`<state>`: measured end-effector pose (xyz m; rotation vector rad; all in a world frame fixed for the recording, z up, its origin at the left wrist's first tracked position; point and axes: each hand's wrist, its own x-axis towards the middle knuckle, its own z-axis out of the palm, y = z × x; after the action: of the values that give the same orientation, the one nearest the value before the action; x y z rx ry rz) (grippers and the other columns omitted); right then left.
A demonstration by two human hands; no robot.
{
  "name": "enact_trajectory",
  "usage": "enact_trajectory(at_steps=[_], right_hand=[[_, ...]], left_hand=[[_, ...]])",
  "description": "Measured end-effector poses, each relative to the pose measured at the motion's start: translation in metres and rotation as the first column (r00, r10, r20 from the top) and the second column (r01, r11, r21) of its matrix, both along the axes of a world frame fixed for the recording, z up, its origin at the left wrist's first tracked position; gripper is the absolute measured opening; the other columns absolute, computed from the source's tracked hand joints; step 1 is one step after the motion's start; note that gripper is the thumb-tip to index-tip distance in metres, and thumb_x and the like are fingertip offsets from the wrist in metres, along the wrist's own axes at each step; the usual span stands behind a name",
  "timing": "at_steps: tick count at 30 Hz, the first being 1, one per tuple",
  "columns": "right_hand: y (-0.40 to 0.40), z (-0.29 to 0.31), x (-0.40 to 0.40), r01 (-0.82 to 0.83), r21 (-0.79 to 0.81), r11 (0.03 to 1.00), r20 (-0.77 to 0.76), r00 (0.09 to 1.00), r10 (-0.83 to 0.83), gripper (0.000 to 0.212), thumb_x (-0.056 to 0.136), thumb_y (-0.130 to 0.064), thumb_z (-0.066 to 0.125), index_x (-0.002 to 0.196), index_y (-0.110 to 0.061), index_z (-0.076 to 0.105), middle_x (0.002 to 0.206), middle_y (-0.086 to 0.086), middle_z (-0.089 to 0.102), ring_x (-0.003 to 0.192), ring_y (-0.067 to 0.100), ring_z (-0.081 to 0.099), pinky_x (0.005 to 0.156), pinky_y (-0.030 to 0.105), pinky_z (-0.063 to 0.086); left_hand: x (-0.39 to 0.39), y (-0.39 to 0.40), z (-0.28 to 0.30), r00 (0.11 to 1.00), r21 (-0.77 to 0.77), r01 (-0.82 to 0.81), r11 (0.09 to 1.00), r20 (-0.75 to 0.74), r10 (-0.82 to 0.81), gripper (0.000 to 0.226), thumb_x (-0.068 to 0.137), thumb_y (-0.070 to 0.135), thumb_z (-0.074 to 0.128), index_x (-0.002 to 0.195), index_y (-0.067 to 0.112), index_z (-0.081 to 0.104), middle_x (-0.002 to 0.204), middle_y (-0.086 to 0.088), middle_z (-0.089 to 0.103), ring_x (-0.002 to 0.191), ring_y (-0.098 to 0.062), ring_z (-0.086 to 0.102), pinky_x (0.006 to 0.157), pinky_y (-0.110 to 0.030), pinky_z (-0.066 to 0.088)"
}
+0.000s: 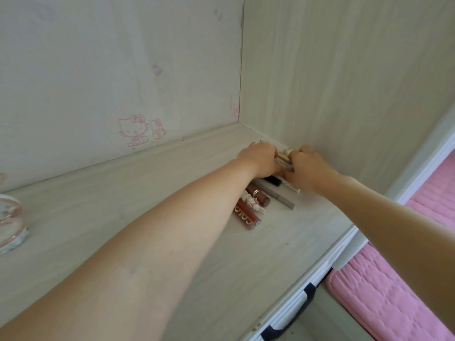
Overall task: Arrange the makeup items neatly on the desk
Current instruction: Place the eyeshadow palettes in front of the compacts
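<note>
"colo" on red lip gloss tube [247,214]

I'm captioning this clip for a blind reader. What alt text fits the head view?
Both hands, left hand and right hand, grip a cluster of makeup sticks in the desk corner, beside lip gloss tubes and a grey pencil lying in a row.

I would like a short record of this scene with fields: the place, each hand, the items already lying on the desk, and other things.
place: pale wooden desk, items gathered near the back right corner
left hand: fingers curled over a bundle of slim makeup tubes
right hand: grips the same bundle from the other side
lying in front: two dark red lip gloss tubes, brown lipstick, grey pencil, side by side
other things: round compact at the left edge; pink mat below the desk
</note>
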<state>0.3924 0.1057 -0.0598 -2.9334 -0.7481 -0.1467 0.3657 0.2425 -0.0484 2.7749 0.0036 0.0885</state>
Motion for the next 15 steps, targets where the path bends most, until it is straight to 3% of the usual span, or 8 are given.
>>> enact_trajectory(at_steps=[5, 8, 12, 15], right_hand=[[-0.013, -0.003, 0.001, 0.068, 0.035, 0.997, -0.028, 0.997, -0.067, 0.046, 0.086, -0.044, 0.055, 0.115, -0.008, 0.055, 0.100, 0.010, 0.044, 0.100, 0.034, 0.049, 0.085, 0.038, 0.045], [-0.017, -0.003, 0.001, 0.058, 0.045, 0.997, -0.046, 0.997, -0.055, 0.045, 0.085, -0.046, 0.054, 0.115, -0.012, 0.056, 0.096, 0.007, 0.041, 0.098, 0.033, 0.049, 0.084, 0.037, 0.046], [-0.021, -0.003, 0.002, 0.033, 0.004, 0.999, -0.054, 0.998, -0.032, 0.034, 0.084, -0.036, 0.053, 0.109, -0.014, 0.057, 0.091, 0.006, 0.040, 0.096, 0.034, 0.049, 0.079, 0.032, 0.042], [-0.022, -0.001, 0.001, 0.016, -0.027, 1.000, -0.070, 0.997, -0.018, 0.016, 0.083, -0.034, 0.052, 0.087, -0.019, 0.054, 0.085, 0.005, 0.044, 0.087, 0.030, 0.047, 0.073, 0.030, 0.037]], left_hand=[[-0.002, -0.003, 0.001, 1.000, 0.001, 0.007, 1.000, -0.002, -0.007, 0.037, 0.086, 0.032, 0.059, 0.117, 0.012, 0.063, 0.115, -0.009, 0.063, 0.109, -0.027, 0.056, 0.092, -0.040, 0.049], [-0.001, -0.004, 0.000, 1.000, -0.010, 0.022, 1.000, -0.001, -0.022, 0.039, 0.085, 0.030, 0.058, 0.122, 0.016, 0.060, 0.121, -0.011, 0.058, 0.118, -0.028, 0.049, 0.096, -0.040, 0.046], [0.001, -0.008, -0.003, 0.995, -0.096, 0.099, 0.990, 0.028, -0.097, 0.034, 0.085, 0.028, 0.060, 0.118, 0.021, 0.065, 0.118, -0.010, 0.062, 0.125, -0.025, 0.043, 0.099, -0.040, 0.044], [0.006, -0.011, -0.008, 0.993, -0.068, 0.117, 0.991, -0.008, -0.118, 0.032, 0.086, 0.037, 0.059, 0.114, 0.025, 0.067, 0.112, -0.007, 0.063, 0.126, -0.026, 0.035, 0.099, -0.042, 0.041]])
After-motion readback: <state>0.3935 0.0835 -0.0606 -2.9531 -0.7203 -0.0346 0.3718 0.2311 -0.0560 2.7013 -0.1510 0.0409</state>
